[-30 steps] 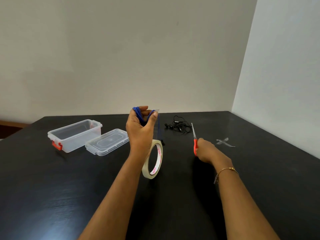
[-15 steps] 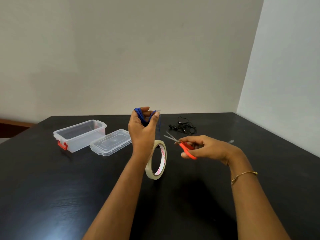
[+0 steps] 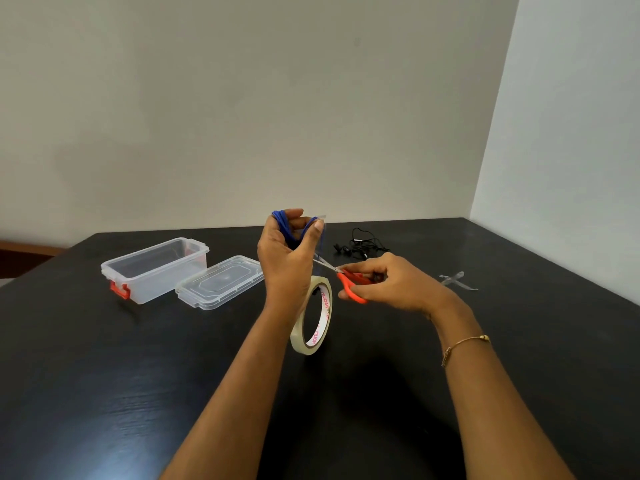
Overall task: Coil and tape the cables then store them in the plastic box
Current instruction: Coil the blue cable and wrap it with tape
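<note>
Blue cable (image 3: 281,220) one, black cable (image 3: 363,244) one, scissors (image 3: 349,277) one.

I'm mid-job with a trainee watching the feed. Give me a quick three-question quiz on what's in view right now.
1. True or false: the plastic box has its lid snapped on.
2. Which hand holds the scissors? A) left B) right C) neither
3. Fill in: the left hand keeps the coiled ____ cable in its grip, above the tape roll.

Key
1. False; the lid lies on the table beside the open box.
2. B; the right hand aims the blades at the tape.
3. Blue; the black earphones lie uncoiled behind.
</note>
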